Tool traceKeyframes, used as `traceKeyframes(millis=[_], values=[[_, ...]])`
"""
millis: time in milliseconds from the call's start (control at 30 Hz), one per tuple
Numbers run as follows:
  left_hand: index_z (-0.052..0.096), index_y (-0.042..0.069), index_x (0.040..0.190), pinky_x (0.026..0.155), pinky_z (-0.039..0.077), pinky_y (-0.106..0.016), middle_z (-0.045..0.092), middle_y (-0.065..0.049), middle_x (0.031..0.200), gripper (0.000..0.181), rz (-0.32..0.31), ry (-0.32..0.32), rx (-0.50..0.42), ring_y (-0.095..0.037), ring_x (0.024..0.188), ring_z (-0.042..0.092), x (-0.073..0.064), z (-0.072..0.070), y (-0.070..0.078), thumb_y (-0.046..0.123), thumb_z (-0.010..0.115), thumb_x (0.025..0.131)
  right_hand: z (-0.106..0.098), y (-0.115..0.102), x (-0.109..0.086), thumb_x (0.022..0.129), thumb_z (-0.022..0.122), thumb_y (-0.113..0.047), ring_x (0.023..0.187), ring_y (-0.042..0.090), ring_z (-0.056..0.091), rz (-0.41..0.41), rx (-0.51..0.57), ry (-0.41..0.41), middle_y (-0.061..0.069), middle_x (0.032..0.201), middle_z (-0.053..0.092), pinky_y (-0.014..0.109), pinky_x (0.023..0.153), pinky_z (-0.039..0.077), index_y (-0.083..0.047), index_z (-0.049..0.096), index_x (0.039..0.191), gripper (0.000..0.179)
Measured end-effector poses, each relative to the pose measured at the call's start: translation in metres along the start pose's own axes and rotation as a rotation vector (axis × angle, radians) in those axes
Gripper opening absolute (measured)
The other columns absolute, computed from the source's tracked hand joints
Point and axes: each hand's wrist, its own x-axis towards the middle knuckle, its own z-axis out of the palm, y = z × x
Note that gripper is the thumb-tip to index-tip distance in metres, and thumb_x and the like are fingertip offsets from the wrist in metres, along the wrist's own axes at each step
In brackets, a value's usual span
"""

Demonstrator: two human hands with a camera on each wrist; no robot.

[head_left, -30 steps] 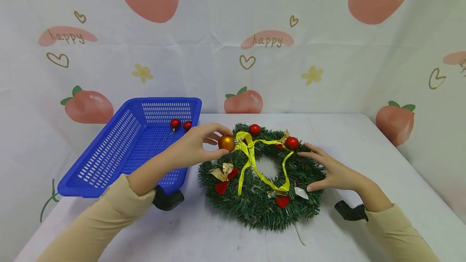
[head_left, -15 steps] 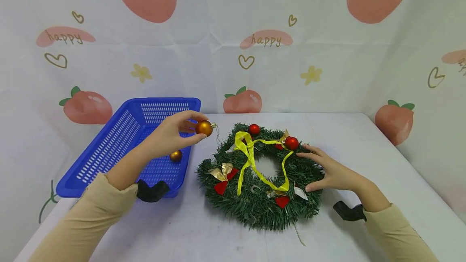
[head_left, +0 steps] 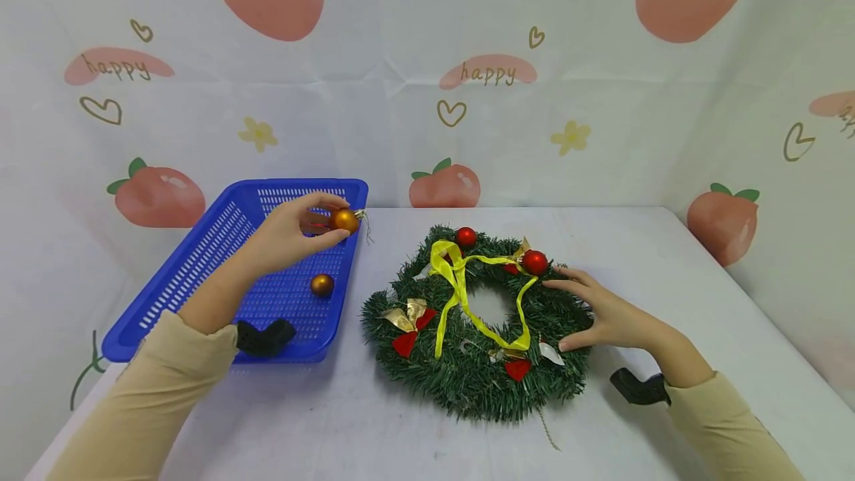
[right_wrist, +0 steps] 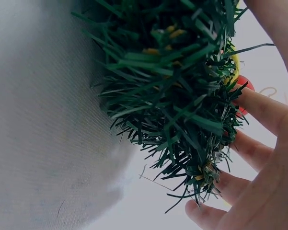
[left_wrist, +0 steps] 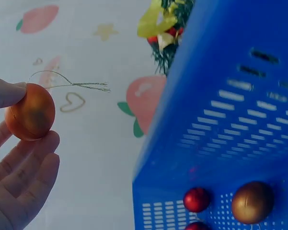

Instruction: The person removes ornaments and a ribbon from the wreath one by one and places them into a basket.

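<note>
My left hand (head_left: pixel 294 234) pinches a gold Christmas ball (head_left: pixel 344 220) between thumb and fingers, above the right side of the blue basket (head_left: pixel 352 273). In the left wrist view the held gold ball (left_wrist: pixel 30 112) trails a thin hanging string. Spread fingers of my right hand (head_left: pixel 611 315) touch the right edge of the green wreath (head_left: pixel 427 370). Yellow ribbon (head_left: pixel 461 280), small red and gold bows and two red balls, one of them a red ball (head_left: pixel 534 263) near my right fingers, sit on the wreath. In the right wrist view, green tinsel (right_wrist: pixel 177 96) meets those fingertips.
Inside the basket lies another gold ball (head_left: pixel 322 286); the left wrist view also shows red balls there, such as this red ball (left_wrist: pixel 197 199). Basket and wreath share a white-covered table (head_left: pixel 401 436). A printed cloth backdrop (head_left: pixel 374 95) stands behind.
My left hand has carried the gold ball from the wreath's upper left, leftward and up, to over the basket. The right hand stays at the wreath.
</note>
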Motion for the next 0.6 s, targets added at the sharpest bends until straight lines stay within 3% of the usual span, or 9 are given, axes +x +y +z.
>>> traceKeyframes(millis=[333, 600], values=[[0.054, 0.003, 0.124, 0.086, 0.054, -0.043, 0.058, -0.02, 0.123, 0.039, -0.031, 0.029, 0.022, -0.039, 0.107, 0.062, 0.0, -0.007, -0.017, 0.019, 0.063, 0.089, 0.0, -0.002, 0.0, 0.069, 0.081, -0.038, 0.128, 0.052, 0.031, 0.018, 0.0, 0.0, 0.027, 0.146, 0.024, 0.068, 0.089, 0.038, -0.011, 0.042, 0.137, 0.083], [0.051, 0.0, 0.125, 0.085, 0.055, -0.037, 0.056, -0.022, 0.123, 0.041, -0.093, 0.007, 0.014, -0.039, 0.109, 0.06, 0.0, -0.01, -0.026, 0.018, 0.062, 0.09, 0.0, -0.004, 0.0, 0.069, 0.08, -0.039, 0.127, 0.052, 0.032, 0.026, 0.001, -0.002, 0.027, 0.145, 0.025, 0.068, 0.089, 0.039, -0.01, 0.042, 0.138, 0.084]])
